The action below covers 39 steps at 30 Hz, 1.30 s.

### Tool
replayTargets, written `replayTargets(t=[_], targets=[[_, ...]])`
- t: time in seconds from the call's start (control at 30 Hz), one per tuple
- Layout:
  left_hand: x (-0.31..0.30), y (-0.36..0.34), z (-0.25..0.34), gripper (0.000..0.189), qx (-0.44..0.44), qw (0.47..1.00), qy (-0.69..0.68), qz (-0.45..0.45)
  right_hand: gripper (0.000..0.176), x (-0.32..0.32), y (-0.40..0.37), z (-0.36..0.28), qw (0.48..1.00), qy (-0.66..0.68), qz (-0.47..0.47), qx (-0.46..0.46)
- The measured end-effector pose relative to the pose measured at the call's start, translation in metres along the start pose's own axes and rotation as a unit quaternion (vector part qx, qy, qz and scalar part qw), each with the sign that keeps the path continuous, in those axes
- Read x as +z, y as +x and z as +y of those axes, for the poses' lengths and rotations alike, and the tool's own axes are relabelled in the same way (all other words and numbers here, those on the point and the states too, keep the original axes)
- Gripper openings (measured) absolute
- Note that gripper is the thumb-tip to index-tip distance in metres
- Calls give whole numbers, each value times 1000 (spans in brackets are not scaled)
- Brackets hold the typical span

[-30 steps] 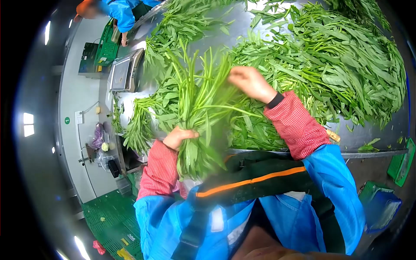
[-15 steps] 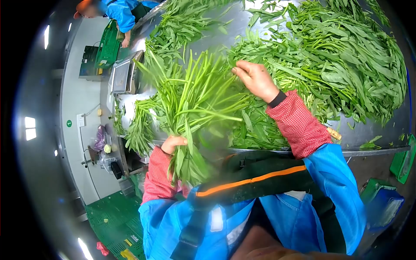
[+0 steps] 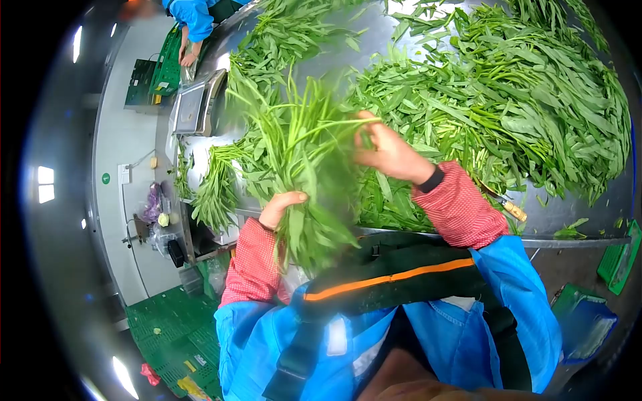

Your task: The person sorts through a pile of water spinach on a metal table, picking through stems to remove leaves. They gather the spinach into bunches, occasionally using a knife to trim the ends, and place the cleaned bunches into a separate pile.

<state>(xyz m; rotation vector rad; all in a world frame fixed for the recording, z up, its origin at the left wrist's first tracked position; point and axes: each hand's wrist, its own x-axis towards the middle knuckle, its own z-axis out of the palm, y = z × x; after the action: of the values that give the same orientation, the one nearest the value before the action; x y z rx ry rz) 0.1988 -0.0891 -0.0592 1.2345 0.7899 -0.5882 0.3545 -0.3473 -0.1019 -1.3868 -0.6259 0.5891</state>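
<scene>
A leafy bunch of water spinach [image 3: 294, 144], its pale stems fanned upward, is held upright in front of my body. My left hand [image 3: 283, 208] is closed around its lower, leafy part, with the thumb across the front. At the right side of the bunch, my right hand [image 3: 391, 152] has its fingers curled at a stem that sticks out sideways. Motion blurs the greens beside these fingertips. Behind my right hand, a big heap of water spinach [image 3: 521, 100] covers the metal table [image 3: 562, 217].
A knife with a wooden handle [image 3: 513, 210] lies by my right sleeve. A scale [image 3: 194, 107] stands at the table's left edge, near a smaller bunch [image 3: 217, 184]. Beyond it are a co-worker's hands [image 3: 190, 53] and a green crate [image 3: 166, 67]. Green crates [image 3: 174, 334] lie on the lower left.
My right hand has moved down slightly, and its fingers are less pinched. The bunch has shifted a little to the right and stands more upright. The co-worker's second hand has come into view.
</scene>
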Motion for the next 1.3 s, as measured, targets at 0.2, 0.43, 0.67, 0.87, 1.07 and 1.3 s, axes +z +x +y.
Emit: replayTargets(t=[0.2, 0.43, 0.67, 0.87, 1.07, 1.3], targets=[[8, 2, -7, 34, 33, 999, 36, -24, 20, -26, 32, 22, 964, -91, 215, -127], [14, -17, 0, 31, -14, 973, -206, -99, 17, -74, -5, 32, 945, 313, 69, 65], [39, -8, 5, 26, 37, 962, -218, -159, 94, 1, 26, 13, 989, 40, -128, 62], [36, -12, -2, 21, 48, 934, -245, -255, 31, -26, 44, 59, 953, -244, 23, -177], [11, -14, -12, 31, 82, 909, -285, -293, 19, -51, 17, 50, 958, 217, 74, 174], [23, -19, -10, 43, 41, 945, -254, -200, 42, 15, 69, 77, 996, 28, -25, -85]])
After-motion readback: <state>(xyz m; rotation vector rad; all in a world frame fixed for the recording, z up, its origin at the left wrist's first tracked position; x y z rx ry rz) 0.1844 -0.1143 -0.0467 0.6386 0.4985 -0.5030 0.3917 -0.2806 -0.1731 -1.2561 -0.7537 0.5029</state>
